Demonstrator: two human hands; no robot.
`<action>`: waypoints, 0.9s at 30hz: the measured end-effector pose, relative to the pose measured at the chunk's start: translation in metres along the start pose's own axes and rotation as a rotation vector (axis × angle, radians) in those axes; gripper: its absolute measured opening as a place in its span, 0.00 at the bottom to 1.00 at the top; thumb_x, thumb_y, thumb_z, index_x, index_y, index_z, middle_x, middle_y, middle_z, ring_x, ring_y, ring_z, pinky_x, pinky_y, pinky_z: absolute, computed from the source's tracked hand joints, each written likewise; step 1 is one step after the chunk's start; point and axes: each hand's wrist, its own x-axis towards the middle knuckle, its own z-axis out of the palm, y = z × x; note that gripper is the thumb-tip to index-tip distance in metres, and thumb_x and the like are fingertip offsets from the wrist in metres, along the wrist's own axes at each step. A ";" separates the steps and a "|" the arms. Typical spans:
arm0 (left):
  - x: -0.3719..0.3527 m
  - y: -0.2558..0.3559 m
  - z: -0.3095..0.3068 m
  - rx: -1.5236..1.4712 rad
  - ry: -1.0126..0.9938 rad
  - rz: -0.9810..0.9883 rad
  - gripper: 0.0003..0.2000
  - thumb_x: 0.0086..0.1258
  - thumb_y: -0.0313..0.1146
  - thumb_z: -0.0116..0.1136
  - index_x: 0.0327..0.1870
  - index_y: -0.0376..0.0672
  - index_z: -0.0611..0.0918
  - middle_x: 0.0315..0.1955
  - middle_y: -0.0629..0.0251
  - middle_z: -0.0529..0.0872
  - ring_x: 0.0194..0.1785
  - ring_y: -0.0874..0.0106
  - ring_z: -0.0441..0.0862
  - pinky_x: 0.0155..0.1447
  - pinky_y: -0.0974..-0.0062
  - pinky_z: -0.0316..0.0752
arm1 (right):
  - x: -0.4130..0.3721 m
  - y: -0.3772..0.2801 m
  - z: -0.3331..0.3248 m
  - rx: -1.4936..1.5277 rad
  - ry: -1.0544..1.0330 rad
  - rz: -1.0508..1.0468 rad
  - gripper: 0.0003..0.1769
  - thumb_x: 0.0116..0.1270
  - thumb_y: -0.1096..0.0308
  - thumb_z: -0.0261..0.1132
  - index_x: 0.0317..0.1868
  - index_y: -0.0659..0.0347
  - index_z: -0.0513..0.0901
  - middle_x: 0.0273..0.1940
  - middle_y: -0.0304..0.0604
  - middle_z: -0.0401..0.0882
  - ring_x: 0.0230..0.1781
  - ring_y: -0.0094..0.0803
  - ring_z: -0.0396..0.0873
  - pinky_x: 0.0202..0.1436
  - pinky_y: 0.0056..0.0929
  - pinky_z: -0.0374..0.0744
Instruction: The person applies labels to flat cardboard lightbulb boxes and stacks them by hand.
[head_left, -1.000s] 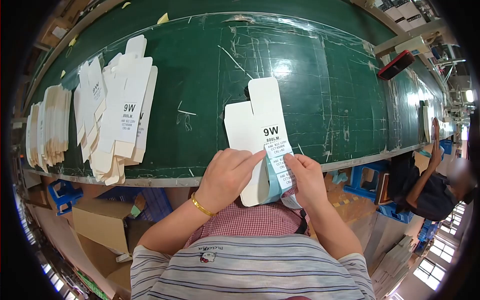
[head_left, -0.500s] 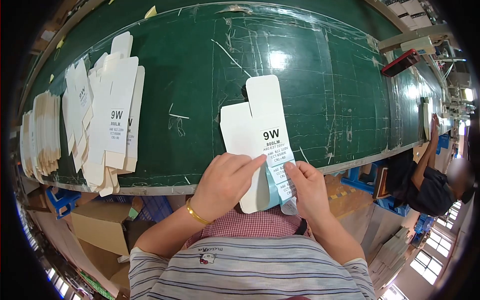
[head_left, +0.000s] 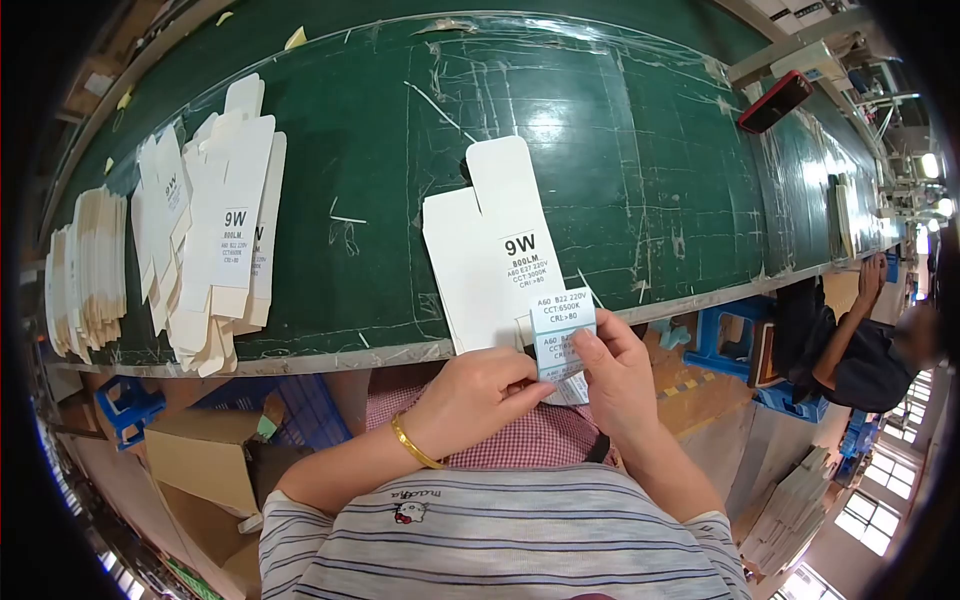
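step: prob. peeling label off strip [head_left: 562,330] | L hand [head_left: 480,390] pinching strip's lower end, R hand [head_left: 610,380] pinching its side w/ thumb | strip overlapping carton [head_left: 490,260] near corner; carton lying flat on desk [head_left: 620,150] | next, prob.: needing clean peel, squaring label under carton's print

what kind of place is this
Probably a factory packing line: a long green bench, stacks of flat 9W cartons, a label strip held by the left hand and right hand.
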 end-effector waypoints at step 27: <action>0.019 -0.036 -0.029 0.291 0.368 0.238 0.10 0.60 0.22 0.65 0.43 0.37 0.85 0.31 0.60 0.85 0.30 0.67 0.80 0.35 0.74 0.76 | 0.036 0.009 -0.006 -0.245 0.015 0.228 0.14 0.76 0.65 0.58 0.39 0.68 0.82 0.28 0.32 0.78 0.27 0.14 0.70 0.31 0.19 0.71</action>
